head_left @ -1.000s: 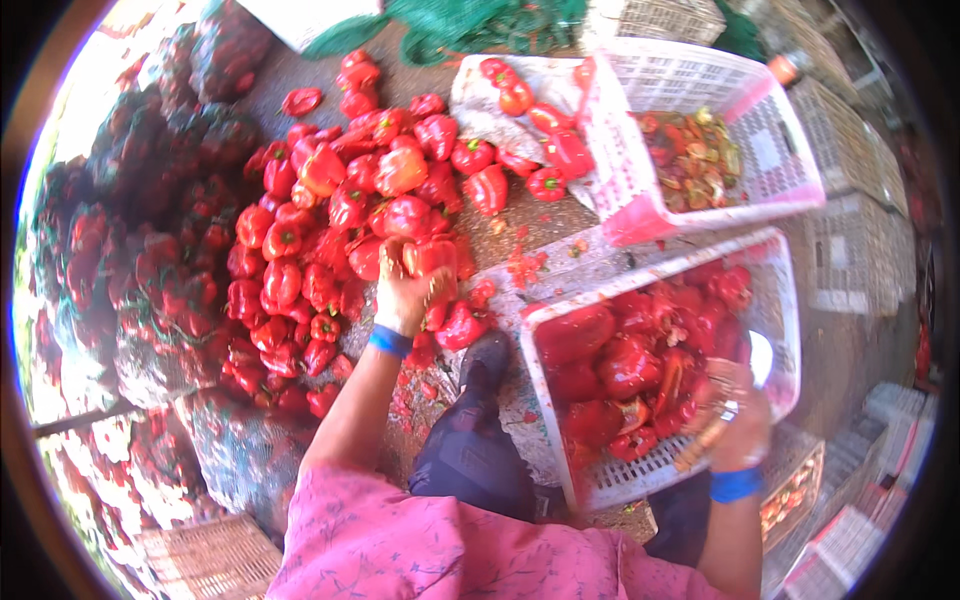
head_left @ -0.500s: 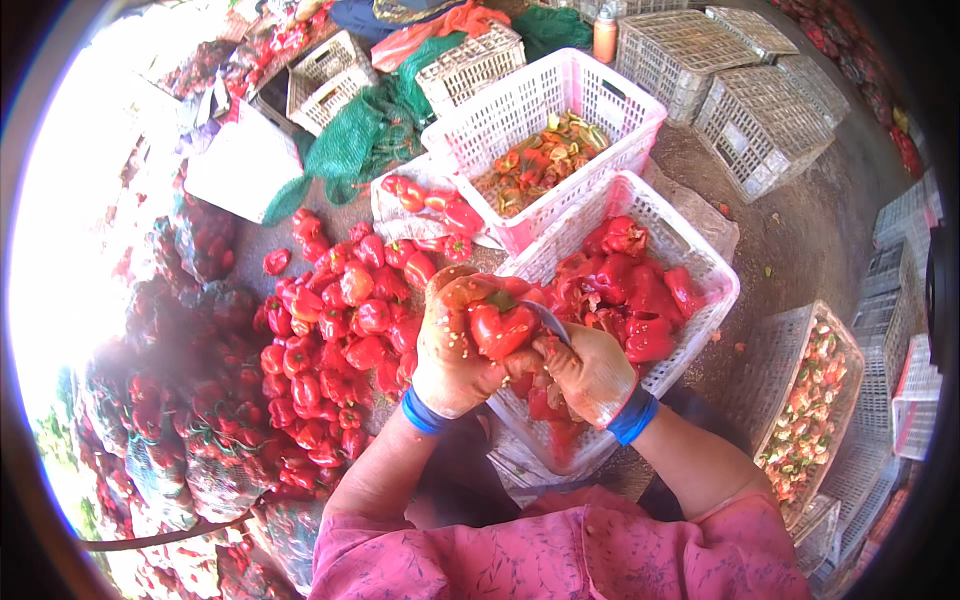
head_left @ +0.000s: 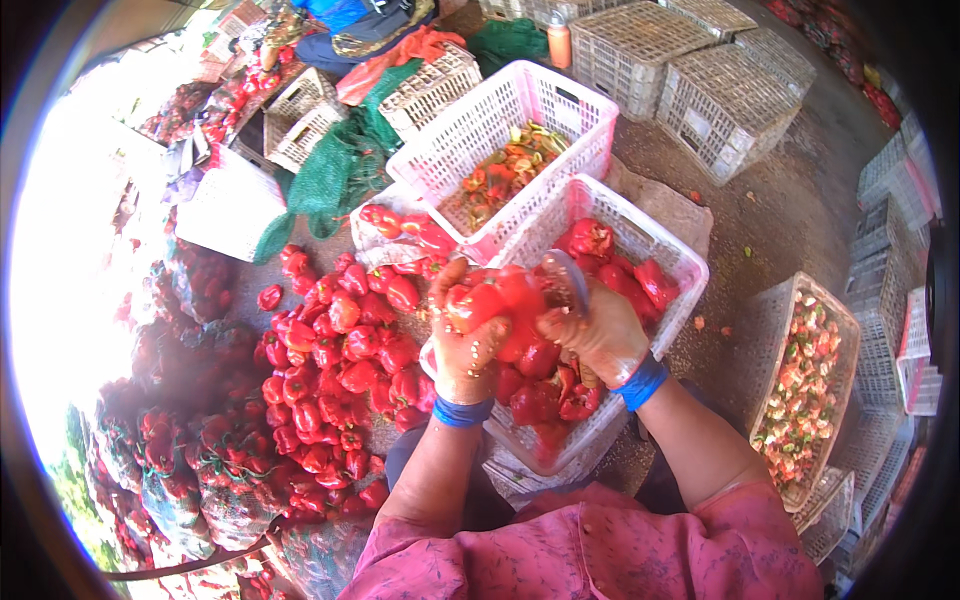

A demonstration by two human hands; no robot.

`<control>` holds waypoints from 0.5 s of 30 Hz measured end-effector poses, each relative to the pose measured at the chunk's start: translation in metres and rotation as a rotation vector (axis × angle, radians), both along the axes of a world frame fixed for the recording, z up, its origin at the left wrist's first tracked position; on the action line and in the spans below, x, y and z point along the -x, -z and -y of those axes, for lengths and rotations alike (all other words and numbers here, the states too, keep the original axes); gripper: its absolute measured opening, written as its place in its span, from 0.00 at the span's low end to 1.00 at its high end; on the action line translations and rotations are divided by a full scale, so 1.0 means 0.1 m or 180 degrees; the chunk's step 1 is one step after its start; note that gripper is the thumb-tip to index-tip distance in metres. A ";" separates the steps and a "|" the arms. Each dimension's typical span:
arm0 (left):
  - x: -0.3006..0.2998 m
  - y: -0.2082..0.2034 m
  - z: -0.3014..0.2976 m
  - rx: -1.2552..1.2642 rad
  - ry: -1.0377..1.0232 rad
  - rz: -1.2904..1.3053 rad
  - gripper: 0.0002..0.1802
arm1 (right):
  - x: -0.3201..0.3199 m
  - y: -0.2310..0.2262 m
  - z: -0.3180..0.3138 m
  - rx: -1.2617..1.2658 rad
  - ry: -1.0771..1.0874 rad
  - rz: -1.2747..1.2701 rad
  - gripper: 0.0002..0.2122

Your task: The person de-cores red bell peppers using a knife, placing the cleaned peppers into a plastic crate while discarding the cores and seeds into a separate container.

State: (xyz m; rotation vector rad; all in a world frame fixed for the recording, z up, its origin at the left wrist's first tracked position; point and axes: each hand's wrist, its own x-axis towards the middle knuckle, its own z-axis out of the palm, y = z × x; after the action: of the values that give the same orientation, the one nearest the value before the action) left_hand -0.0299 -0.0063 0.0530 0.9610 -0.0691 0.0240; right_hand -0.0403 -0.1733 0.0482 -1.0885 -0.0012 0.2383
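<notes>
My left hand [head_left: 462, 345], wet and dotted with seeds, is closed around a red bell pepper [head_left: 474, 308]. My right hand [head_left: 606, 338] grips a curved, shiny blade [head_left: 568, 280], perhaps a coring knife; its handle is hidden in the fingers. Red flesh between the two hands is smeared by motion, so I cannot tell whether the blade touches it. Beneath both hands stands a white plastic crate [head_left: 690, 290] holding opened red peppers [head_left: 537, 375]. To the left of my left hand lies a heap of whole red bell peppers [head_left: 345, 345].
Beyond it, another white crate [head_left: 415, 165] holds stem and core scraps. A crate of chopped pieces [head_left: 800, 400] stands at the right. Filled mesh bags [head_left: 215, 470] line the left side. Stacked grey crates [head_left: 735, 95], an orange bottle [head_left: 559, 42] and green netting [head_left: 330, 180] lie farther back.
The pepper's green stem, seen before, no longer shows. The blade has come up and away from the pepper's side, and the right hand has tilted. The whole view has shifted slightly.
</notes>
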 end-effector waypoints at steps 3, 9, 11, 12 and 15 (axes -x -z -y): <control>0.02 0.14 0.11 0.0148 0.0544 -0.0347 0.54 | -0.07 -0.04 0.08 0.0830 -0.0227 0.0459 0.32; -0.05 0.12 -0.03 -0.1175 0.0774 -0.0771 0.47 | -0.09 -0.10 0.10 0.1276 -0.0524 -0.0019 0.30; -0.02 0.30 -0.08 -0.1108 0.0615 -0.0841 0.39 | -0.08 -0.07 0.05 0.1270 -0.0622 -0.0359 0.27; -0.02 0.32 -0.05 -0.0976 0.0434 -0.0911 0.39 | -0.08 -0.06 0.03 0.1228 -0.0561 -0.0363 0.27; -0.05 0.28 -0.05 -0.0549 0.0157 -0.0987 0.37 | -0.08 -0.04 -0.07 0.1192 -0.0496 -0.0364 0.28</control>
State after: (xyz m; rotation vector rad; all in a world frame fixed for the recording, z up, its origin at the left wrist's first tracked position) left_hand -0.0247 -0.0018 0.0246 1.1251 0.1939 -0.1789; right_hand -0.0327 -0.1668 0.0522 -1.4480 0.0634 0.4537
